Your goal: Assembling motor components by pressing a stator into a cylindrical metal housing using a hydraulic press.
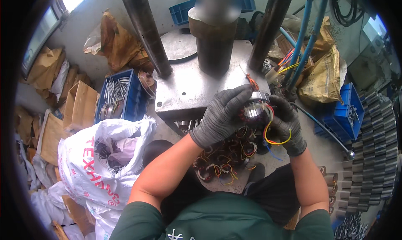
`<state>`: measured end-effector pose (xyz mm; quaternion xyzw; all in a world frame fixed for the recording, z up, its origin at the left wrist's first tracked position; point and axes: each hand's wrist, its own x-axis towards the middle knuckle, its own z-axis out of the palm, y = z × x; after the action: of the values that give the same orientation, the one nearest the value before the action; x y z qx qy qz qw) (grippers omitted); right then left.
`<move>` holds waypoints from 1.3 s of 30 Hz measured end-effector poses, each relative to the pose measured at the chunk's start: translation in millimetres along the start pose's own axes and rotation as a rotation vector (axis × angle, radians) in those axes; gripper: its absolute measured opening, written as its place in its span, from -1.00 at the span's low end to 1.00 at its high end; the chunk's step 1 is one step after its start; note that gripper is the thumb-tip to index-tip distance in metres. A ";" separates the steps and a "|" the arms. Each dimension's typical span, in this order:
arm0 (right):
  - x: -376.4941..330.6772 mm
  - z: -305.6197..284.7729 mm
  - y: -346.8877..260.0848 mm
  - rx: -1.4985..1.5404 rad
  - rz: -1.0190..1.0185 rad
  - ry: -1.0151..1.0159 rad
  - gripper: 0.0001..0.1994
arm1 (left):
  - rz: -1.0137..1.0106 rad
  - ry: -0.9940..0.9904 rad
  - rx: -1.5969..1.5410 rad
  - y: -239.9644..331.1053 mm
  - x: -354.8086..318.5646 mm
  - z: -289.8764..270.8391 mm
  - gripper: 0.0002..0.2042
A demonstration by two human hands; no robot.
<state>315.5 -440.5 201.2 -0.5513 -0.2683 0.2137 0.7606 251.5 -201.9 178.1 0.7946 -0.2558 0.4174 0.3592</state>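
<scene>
A motor stator (253,111), a metal ring with copper windings and yellow, red and blue leads, is held up between my two grey-gloved hands. My left hand (224,114) grips its left side with the fingers over the top. Around the right side closes my right hand (287,125), beside the dangling yellow lead. An orange-red bundle of wire (252,82) sticks up above the ring. Just beyond my hands stands the steel press table (188,89) with a thick central ram (214,51). Below them, many more wound stators (226,156) lie heaped between my legs.
A blue crate of metal shafts (121,93) stands left of the press, behind an open white woven sack (96,160). To the right are blue bins (345,114), a ball-ended lever (351,155) and rows of stacked metal cylinders (368,156). Blue hoses (307,39) hang at the upper right.
</scene>
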 end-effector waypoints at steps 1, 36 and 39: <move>0.1 2.1 -7.3 -0.013 0.035 0.004 -0.46 | -0.026 0.011 -0.027 -0.2 -1.6 -0.5 -0.03; 10.6 12.4 9.1 0.055 0.086 0.273 -0.61 | -1.140 -0.115 -1.113 24.3 -2.8 -4.9 -0.45; 8.7 33.5 8.9 0.173 0.057 0.244 -0.52 | -1.146 -0.040 -1.023 34.7 -2.9 -4.5 -0.50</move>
<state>300.4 -408.2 202.5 -0.5130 -0.1386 0.1891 0.8257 223.3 -219.3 189.9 0.5452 0.0282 -0.0188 0.8376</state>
